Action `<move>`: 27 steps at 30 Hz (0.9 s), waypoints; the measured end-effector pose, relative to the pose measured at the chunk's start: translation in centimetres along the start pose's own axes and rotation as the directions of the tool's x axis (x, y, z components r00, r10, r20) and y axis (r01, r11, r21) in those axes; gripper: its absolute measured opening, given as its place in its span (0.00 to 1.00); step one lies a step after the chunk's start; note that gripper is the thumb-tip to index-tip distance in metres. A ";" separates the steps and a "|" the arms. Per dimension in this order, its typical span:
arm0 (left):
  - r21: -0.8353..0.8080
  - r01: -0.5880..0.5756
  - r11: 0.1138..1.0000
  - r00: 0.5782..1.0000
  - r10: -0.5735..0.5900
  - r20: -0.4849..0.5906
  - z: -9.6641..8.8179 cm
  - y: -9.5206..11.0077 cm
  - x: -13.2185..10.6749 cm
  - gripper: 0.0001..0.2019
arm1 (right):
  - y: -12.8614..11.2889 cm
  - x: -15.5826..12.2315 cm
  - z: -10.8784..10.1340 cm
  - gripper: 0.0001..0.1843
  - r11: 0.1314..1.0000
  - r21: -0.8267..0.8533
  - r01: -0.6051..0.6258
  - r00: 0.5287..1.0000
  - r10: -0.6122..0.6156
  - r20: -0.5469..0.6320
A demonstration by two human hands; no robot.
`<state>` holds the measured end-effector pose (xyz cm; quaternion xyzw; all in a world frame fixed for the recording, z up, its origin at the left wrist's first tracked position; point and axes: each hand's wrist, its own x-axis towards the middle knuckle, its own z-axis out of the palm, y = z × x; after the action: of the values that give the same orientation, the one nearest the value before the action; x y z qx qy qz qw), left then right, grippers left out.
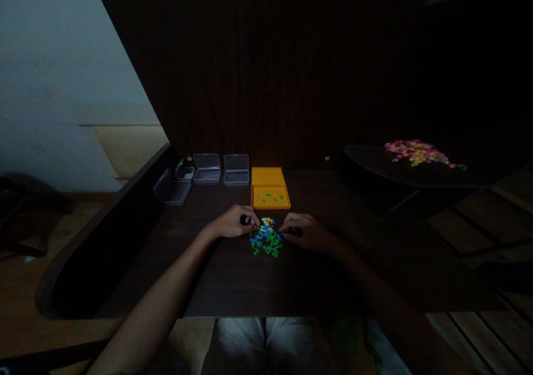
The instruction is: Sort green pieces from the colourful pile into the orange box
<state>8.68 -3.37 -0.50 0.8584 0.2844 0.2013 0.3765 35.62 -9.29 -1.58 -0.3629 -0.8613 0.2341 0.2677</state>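
Observation:
A small pile of toy building bricks (266, 239) in green, blue, yellow and white lies on the dark wooden desk (233, 286). My left hand (235, 222) is at the pile's left edge, thumb and forefinger pinched together. Across from it, my right hand (308, 232) has its fingers curled and its tips drawn together against the pile's right side. Whatever either pinch holds is too small and dark to make out. Just beyond the pile, an open yellow box (270, 206) has several green bricks scattered on its bottom.
Several clear plastic boxes with raised lids, including one box (236, 178), stand at the back left. A side shelf (362, 158) at the right bears a heap of pink and yellow pieces (418, 152). Behind the desk rises a dark panel (258, 75); a raised edge (112, 225) borders the left.

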 end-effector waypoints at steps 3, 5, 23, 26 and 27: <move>0.012 0.010 1.000 1.000 -0.010 0.007 0.0 0.0 0.0 0.08 | -0.1 0.0 0.0 0.09 1.000 0.004 0.005 1.000 -0.005 -0.008; 0.017 0.005 1.000 1.000 -0.005 0.009 0.0 -0.1 0.0 0.09 | -0.2 -0.1 -0.1 0.09 1.000 0.001 0.006 1.000 -0.006 -0.003; -0.001 0.002 1.000 1.000 -0.002 -0.001 0.2 0.1 0.0 0.06 | -0.6 -0.1 0.0 0.07 0.999 0.002 -0.039 0.999 0.038 0.033; 0.004 -0.006 1.000 1.000 0.006 0.000 0.2 0.2 0.0 0.06 | -0.5 -0.2 0.0 0.07 1.000 0.003 -0.027 0.999 0.027 0.034; 0.004 -0.005 1.000 1.000 0.005 -0.002 0.2 0.3 0.0 0.06 | -0.5 -0.3 0.0 0.07 1.000 -0.001 -0.022 0.999 0.022 0.033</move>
<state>8.93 -3.66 -0.42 0.8598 0.2830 0.2024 0.3739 35.49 -9.82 -1.38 -0.3686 -0.8615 0.2430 0.2507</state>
